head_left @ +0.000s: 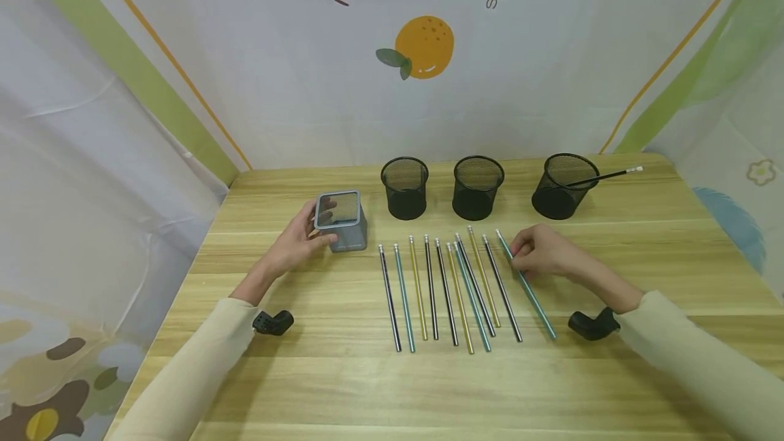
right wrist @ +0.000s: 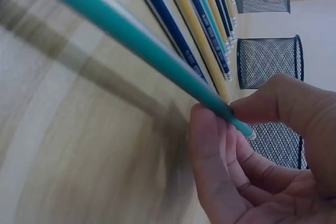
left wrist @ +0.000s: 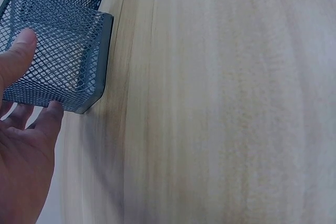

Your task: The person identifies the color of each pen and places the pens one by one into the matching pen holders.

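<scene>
My left hand (head_left: 300, 237) grips a grey square mesh pen holder (head_left: 349, 235) from its left side. In the left wrist view the thumb lies across one wall of the pen holder (left wrist: 58, 51) and the fingers are on another side. Between thumb and fingers, my right hand (head_left: 542, 250) pinches a teal pencil (head_left: 535, 301) near its eraser end. The right wrist view shows the teal pencil (right wrist: 157, 59) slanting above the wood, its shadow apart from it. Left of that pencil, several dark blue, yellow and teal pencils (head_left: 431, 288) lie in a loose row, erasers away from me.
Three round black mesh pen holders stand along the back: one left (head_left: 406, 203), one in the middle (head_left: 473, 203), one right (head_left: 554, 201). A dark pencil (head_left: 606, 177) leans out of the right one. Behind the wooden table (head_left: 318, 386) hangs a printed white curtain (head_left: 294, 87).
</scene>
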The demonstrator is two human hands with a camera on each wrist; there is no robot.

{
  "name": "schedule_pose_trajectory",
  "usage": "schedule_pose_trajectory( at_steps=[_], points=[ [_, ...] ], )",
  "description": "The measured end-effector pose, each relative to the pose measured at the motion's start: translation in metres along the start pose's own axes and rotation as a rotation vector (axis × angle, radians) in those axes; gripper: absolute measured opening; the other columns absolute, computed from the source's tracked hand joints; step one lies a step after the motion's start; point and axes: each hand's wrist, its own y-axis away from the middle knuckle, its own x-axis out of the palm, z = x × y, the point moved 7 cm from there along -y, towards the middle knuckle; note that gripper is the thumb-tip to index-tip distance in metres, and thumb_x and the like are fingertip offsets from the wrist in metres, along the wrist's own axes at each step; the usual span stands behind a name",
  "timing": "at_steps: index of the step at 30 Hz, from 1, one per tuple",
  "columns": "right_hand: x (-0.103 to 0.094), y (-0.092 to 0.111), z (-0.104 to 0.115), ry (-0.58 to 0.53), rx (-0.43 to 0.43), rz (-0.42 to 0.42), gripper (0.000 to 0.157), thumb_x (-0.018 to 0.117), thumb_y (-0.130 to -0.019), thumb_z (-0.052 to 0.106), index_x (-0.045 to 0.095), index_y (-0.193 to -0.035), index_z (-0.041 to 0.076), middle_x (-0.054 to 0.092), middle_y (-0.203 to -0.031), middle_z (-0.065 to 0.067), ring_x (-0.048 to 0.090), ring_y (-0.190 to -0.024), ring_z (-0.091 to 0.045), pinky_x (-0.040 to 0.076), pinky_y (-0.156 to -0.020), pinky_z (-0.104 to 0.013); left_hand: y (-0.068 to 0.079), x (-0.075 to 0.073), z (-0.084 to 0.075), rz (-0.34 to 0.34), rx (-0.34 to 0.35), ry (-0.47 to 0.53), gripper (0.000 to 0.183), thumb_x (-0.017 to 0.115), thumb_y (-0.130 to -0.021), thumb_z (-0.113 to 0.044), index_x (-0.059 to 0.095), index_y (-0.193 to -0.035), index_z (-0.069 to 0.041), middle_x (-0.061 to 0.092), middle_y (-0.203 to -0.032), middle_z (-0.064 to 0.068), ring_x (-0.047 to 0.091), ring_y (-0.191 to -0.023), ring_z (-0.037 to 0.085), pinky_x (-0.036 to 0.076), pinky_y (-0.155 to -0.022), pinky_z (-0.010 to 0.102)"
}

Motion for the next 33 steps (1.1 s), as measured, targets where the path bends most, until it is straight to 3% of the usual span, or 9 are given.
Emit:
schedule_pose_trajectory(
  at_steps=[16,33],
  points=[
    [-0.019,0.015,0.012,-0.031,-0.088,-0.036,0.022,0.065,-0.089,-0.003,0.061,-0.108,-0.013,0.062,-0.088,-0.012,0.061,-0.078,-0.021,0.060,-0.066,-0.031,0.001,0.000,-0.002,-0.001,-0.007,-0.008,0.069,0.064,-0.096,0.009,0.027,-0.154,0.003,0.032,-0.157,0.022,0.028,-0.146,0.039,0.029,-0.117,0.052],
    [-0.033,0.015,0.027,-0.162,-0.172,-0.125,0.025,0.061,-0.096,-0.001,0.054,-0.115,-0.016,0.062,-0.099,-0.023,0.065,-0.082,-0.020,0.062,-0.076,-0.041,0.001,0.001,-0.002,-0.002,-0.001,-0.014,0.069,0.064,-0.096,0.009,0.027,-0.154,0.005,0.033,-0.156,0.024,0.029,-0.146,0.040,0.028,-0.117,0.053]
  ],
)
